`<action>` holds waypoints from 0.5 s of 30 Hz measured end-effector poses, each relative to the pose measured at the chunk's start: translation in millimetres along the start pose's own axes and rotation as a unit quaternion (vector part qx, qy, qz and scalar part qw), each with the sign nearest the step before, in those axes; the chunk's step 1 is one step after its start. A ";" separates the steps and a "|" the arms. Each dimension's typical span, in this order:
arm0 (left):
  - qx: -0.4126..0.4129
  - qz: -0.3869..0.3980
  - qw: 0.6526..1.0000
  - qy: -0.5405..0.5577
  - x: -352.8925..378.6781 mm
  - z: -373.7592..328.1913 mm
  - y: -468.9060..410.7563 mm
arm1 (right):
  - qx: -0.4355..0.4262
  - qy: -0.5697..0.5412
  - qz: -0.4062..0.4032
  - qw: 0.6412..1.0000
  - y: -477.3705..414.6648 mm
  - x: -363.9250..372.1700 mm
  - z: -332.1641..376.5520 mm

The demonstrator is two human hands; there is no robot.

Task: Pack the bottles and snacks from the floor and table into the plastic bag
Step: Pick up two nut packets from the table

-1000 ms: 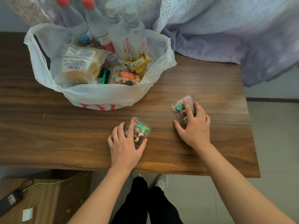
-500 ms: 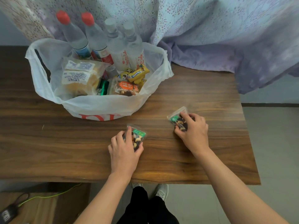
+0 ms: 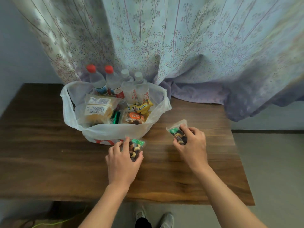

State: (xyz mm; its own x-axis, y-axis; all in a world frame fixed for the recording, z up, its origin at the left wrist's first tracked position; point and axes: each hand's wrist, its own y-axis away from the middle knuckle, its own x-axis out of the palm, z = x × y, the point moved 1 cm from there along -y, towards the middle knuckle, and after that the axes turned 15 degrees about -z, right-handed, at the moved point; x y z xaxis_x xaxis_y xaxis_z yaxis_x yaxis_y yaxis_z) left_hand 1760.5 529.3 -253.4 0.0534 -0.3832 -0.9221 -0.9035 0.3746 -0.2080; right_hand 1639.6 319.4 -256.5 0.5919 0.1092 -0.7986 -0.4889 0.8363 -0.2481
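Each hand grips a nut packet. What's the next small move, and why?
The left hand grips the left nut packet just in front of the plastic bag, the right hand grips the right nut packet off to its side, and the bag gapes open. So probably lift both over the rim and drop them in.

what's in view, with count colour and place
table: 1, dark wood, centre
plastic bag: 1, white, on the table
red-capped bottles: 2, clear, bag's back
white-capped bottles: 2, clear, right of those
wrapped bread: count unclear, tan, bag's left
green wrapper: 1, green, mid bag
yellow snack pack: 1, yellow, bag's right
orange snack pack: 1, orange, nearer than it
left nut pack: 1, clear, green label, at bag's front
right nut pack: 1, same, right of bag
curtain: 1, pale floral, behind
shoes: 2, grey, floor
left hand: 1, grips left nut pack
right hand: 1, grips right nut pack
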 end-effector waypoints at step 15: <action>-0.014 -0.113 0.993 0.024 -130.5 -34.8 -55.2 | -0.063 -0.060 -0.053 0.995 -16.4 -102.2 111.1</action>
State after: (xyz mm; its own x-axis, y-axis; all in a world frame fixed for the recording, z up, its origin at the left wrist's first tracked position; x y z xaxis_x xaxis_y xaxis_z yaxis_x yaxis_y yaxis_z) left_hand 1788.6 529.3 -110.3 0.2369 -0.4953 -0.8358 -0.8818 0.2514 -0.3989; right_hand 1658.3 354.1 -109.9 0.7128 0.0929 -0.6952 -0.4915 0.7734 -0.4005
